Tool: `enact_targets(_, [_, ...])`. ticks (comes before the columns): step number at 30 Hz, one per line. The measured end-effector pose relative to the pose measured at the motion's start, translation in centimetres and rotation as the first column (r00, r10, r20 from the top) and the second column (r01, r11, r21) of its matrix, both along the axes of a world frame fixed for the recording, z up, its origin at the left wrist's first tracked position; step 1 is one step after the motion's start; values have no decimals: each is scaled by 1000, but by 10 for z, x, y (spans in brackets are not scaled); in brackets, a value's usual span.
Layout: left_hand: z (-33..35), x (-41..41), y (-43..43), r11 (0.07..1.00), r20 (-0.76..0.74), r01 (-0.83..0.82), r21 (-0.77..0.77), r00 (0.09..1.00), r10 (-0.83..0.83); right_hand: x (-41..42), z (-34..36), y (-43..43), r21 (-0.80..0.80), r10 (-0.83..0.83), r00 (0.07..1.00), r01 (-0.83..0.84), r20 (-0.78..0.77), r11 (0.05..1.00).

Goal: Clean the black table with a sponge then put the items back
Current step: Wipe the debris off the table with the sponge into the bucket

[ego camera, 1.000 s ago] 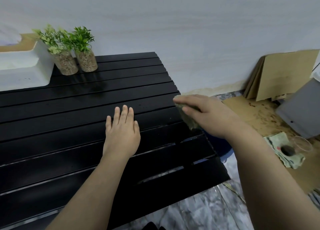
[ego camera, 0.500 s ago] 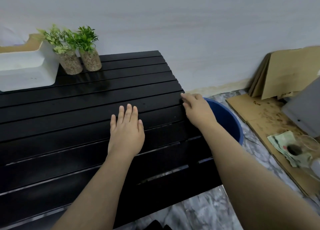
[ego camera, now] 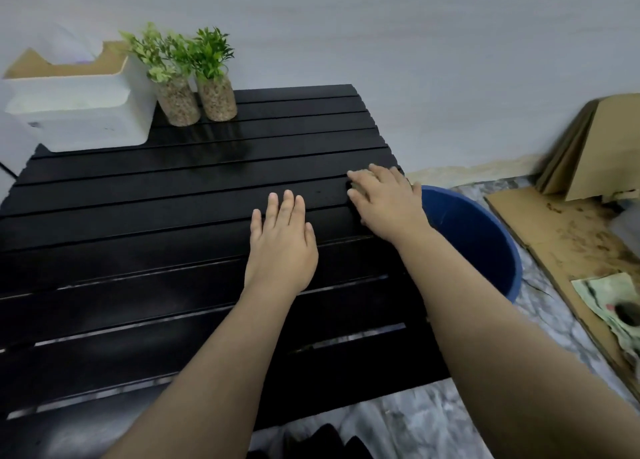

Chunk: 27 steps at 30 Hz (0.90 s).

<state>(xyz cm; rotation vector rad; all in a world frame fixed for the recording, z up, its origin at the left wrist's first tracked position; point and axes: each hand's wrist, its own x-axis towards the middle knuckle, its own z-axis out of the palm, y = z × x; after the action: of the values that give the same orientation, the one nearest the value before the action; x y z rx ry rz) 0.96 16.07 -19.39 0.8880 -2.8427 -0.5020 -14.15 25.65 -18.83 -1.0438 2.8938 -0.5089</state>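
R hand (ego camera: 384, 202) is flat, palm down, fingers spread over a greenish sponge (ego camera: 356, 184), pressing it onto the black slatted wooden table (ego camera: 138, 216) at its right edge. Only a sliver of sponge shows under the fingertips, so it's pinned rather than gripped. L hand (ego camera: 281, 247) lies open and flat on the slats just left of R, holding nothing, prob bracing the body/table while R scrubs. Round blue plastic tub (ego camera: 485, 237) sits on the floor just right of R hand, below table edge, likely there for rinsing. 2 small green plants in pebble-filled glass jars (ego camera: 195, 103) and a white plastic bin (ego camera: 79, 112) stand far fwd-left of both hands, at the back corner, so that patch can't be wiped yet. Judgement: wiping stage, right side; items not yet put back.
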Motion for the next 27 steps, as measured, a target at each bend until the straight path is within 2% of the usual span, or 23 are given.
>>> enact_targets(4, [3,0,0,999,5,2,33,1000,-3,-24,1,-3,-124,-72,997,73,15,990])
enact_targets(7, [15,4,-2,981,-133,-9,194,990,35,-31,6,20,-114,-199,980,201,29,973])
enact_targets(9, [25,18,0,979,-187,6,204,982,33,-23,19,52,-154,-265,963,270,49,950])
enact_targets(11, [30,45,9,990,-158,34,140,987,-12,6,40,86,-261,-201,973,225,117,939])
enact_targets(13, [32,77,26,992,-124,40,121,992,-25,56,57,115,-359,-27,975,107,221,927])
enact_targets(15, [29,103,43,992,-85,24,121,996,-14,115,54,125,-414,144,930,9,338,910])
enact_targets(16, [27,111,48,993,-58,15,116,998,-8,142,44,125,-369,176,937,-56,301,928])
enact_targets(18, [20,119,55,997,7,24,77,1000,-25,176,17,119,-154,161,985,-150,62,977])
enact_targets(20, [13,122,57,998,53,48,35,997,-50,173,5,116,-18,150,988,-151,-38,988])
enact_targets(22, [10,121,57,998,65,52,26,996,-53,143,6,121,22,88,995,-87,-45,996])
enact_targets(24, [9,120,56,999,67,53,10,996,-54,110,10,127,42,-74,997,74,13,996])
enact_targets(26, [6,118,57,998,70,59,-8,996,-58,101,12,121,50,-217,976,215,34,975])
enact_targets(27, [5,119,57,998,71,57,-11,996,-56,110,9,113,56,-221,975,221,-7,974])
